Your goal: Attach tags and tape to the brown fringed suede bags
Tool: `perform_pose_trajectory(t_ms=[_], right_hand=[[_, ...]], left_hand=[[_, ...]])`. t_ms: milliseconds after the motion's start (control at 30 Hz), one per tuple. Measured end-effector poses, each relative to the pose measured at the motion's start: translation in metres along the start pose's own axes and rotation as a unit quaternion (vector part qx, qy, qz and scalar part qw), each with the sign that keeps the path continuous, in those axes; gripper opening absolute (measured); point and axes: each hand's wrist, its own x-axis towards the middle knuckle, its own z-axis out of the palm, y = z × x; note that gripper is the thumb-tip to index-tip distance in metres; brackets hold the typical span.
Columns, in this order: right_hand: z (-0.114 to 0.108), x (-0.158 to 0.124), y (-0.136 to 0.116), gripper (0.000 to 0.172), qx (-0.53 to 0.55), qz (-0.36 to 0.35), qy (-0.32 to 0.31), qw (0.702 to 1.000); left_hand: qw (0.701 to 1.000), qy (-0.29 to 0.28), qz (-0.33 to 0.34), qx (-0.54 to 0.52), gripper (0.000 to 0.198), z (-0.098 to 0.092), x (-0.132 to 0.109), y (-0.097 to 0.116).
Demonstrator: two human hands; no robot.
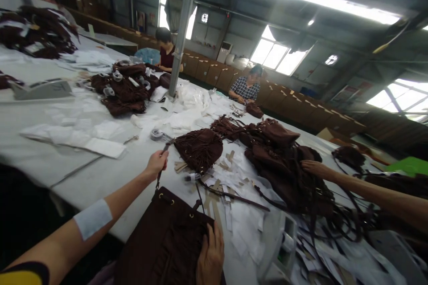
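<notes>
A dark brown suede fringed bag (167, 242) lies at the near table edge in front of me. My left hand (157, 163) is stretched forward and closed on a thin dark strap (159, 173) that runs up from the bag's eyelet rim. On the bag's right side my right hand (210, 256) lies flat, fingers stretched and pointing away from me. A second brown fringed bag (199, 148) sits just beyond my left hand.
A co-worker's arm (351, 187) reaches from the right into a heap of brown bags and straps (284, 160). White paper scraps (240, 213) litter the long white table (83, 173). More bags (123, 87) lie by a grey pillar (182, 31). Two people sit across the table.
</notes>
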Motion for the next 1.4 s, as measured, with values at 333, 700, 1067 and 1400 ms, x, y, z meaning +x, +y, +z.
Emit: perform_pose_trajectory(t_ms=[333,700,1067,1400], right_hand=[[0.004,0.005,-0.004,0.051,0.037,0.054,0.007,0.998],[-0.019,0.015,-0.004,0.056,0.103,0.071,-0.037,0.991],[-0.056,0.088,-0.053,0.041,0.029,0.022,-0.083,0.996],[0.013,0.041,-0.056,0.025,-0.099,-0.081,-0.088,0.988]], left_hand=[[0.972,0.156,-0.035,0.171,0.052,-0.054,-0.047,-0.015],[0.974,-0.198,0.111,0.000,0.031,0.062,-0.129,0.064],[0.961,-0.223,0.160,-0.033,0.019,0.022,-0.143,0.051],[0.902,-0.288,-0.135,-0.290,0.023,0.045,-0.171,0.022]])
